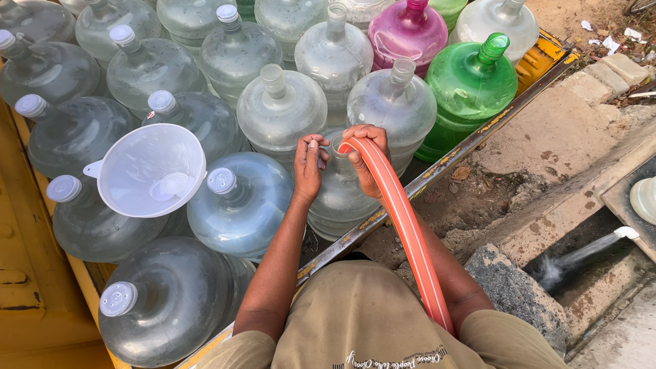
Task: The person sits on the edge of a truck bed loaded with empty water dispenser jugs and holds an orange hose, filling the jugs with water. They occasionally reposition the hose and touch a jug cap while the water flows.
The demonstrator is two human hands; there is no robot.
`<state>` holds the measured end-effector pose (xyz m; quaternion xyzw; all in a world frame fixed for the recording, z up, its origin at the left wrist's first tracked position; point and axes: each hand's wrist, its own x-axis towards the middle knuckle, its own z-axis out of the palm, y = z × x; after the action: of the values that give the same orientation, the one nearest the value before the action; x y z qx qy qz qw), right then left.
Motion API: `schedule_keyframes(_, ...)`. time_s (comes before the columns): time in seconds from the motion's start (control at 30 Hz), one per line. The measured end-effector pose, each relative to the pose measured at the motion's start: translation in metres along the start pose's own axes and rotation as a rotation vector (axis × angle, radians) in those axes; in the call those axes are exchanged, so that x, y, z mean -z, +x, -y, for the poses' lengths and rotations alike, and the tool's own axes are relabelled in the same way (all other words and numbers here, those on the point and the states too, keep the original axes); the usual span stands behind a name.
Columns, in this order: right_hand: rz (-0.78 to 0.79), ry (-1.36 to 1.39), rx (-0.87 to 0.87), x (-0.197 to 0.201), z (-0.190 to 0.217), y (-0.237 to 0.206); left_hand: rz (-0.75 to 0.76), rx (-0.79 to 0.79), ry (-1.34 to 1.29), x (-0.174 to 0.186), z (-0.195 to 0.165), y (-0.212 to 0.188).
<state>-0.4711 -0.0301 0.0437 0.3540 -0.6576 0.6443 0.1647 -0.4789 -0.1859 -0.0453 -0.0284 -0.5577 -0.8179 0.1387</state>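
Outdoor roadside water-filling spot, prob. by a delivery cart w/ a yellow bed (27,273). Bed is packed w/ big round clear water jugs (239,205), most capped, plus one green jug (471,85) and one pink jug (408,31). A white plastic funnel (150,171) lies on top. An orange hose (410,232) runs up to the jugs. Beside the bed: bare dirt, broken concrete curb (506,287), an open drain w/ a white pipe (625,232) spouting water, and litter on the ground.
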Motion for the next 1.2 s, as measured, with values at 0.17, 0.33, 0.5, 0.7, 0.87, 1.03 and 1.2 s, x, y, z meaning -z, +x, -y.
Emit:
schedule_keyframes(0.17,-0.001,0.004,0.012,0.0,-0.001,0.002,0.003,-0.005,0.006,0.0,-0.002,0.001)
schedule_keyframes(0.33,0.004,0.011,0.009,0.0,0.0,0.003,0.006,-0.006,0.026,0.0,-0.004,0.003)
schedule_keyframes(0.5,0.001,0.006,0.026,-0.001,0.003,0.004,0.004,0.004,0.03,0.002,0.001,0.0)
schedule_keyframes(0.7,-0.001,0.004,0.021,-0.004,0.005,0.003,0.007,-0.001,0.026,0.004,0.001,0.001)
schedule_keyframes(0.87,-0.001,0.031,-0.007,-0.006,0.005,0.0,0.006,0.003,0.008,0.013,0.008,-0.001)
schedule_keyframes(1.03,-0.004,0.042,0.007,-0.011,0.001,-0.003,-0.02,-0.027,-0.046,0.011,-0.003,0.002)
schedule_keyframes(1.2,-0.041,0.105,-0.07,-0.015,-0.006,-0.01,-0.291,-0.458,-0.238,0.002,-0.16,0.011)
